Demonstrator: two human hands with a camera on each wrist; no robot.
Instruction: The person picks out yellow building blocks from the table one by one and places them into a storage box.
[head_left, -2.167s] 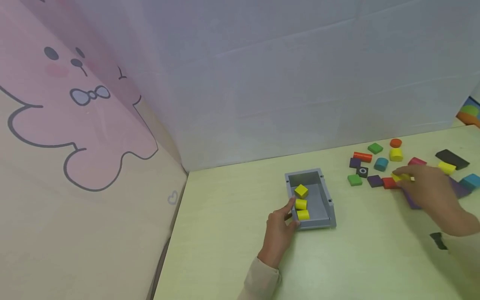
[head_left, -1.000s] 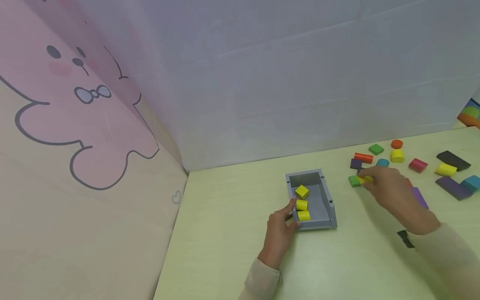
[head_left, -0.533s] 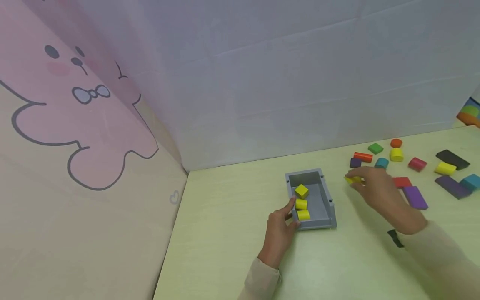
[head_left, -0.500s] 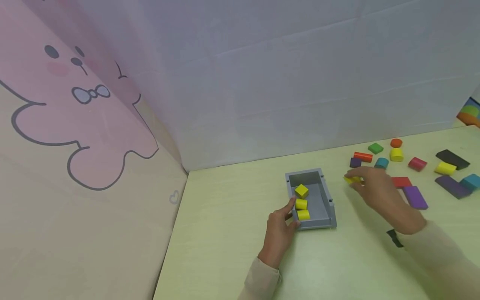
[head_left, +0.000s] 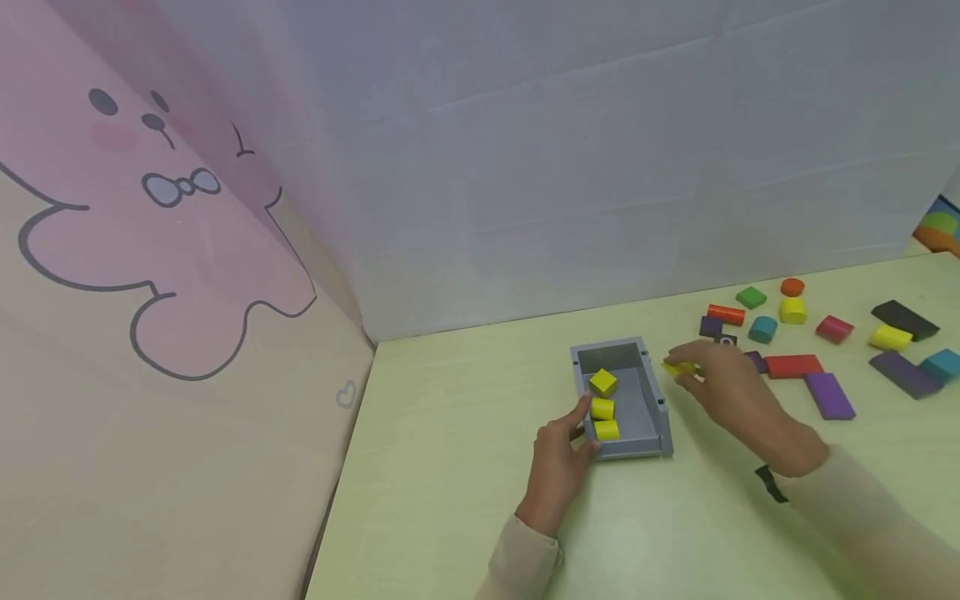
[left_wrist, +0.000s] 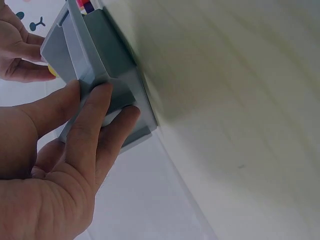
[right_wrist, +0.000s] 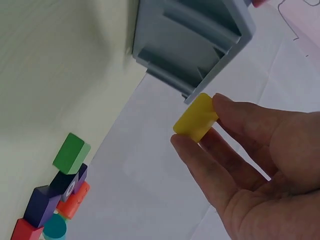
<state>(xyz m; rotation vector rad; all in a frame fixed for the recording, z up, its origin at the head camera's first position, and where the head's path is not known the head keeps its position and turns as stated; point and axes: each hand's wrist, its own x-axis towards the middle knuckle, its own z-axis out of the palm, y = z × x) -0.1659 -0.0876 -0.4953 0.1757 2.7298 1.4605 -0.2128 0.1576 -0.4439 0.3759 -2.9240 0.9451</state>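
My left hand (head_left: 557, 471) grips the left wall of a small grey plastic bin (head_left: 639, 412) standing on the table. In the left wrist view, the thumb and fingers pinch the bin's wall. Along its left side lie a yellow cube-like block (head_left: 602, 382) and two yellow cylinder blocks (head_left: 607, 430). Just right of the bin, my right hand (head_left: 738, 392) holds a small yellow block (right_wrist: 196, 117) above the table. Thumb and fingertips pinch that block by its ends in the right wrist view, close to the bin's outer side.
Loose toy blocks lie to the right, among them a red block (head_left: 795, 366), a purple block (head_left: 829, 395), a yellow cylinder (head_left: 792, 311) and a black block (head_left: 904, 319). A pale sheet (head_left: 600, 167) rises behind the table (head_left: 435, 467). The right forearm crosses the table's near right.
My right hand picked up the yellow block among the loose blocks and has carried it left, to beside the bin. The left hand and bin have stayed put.
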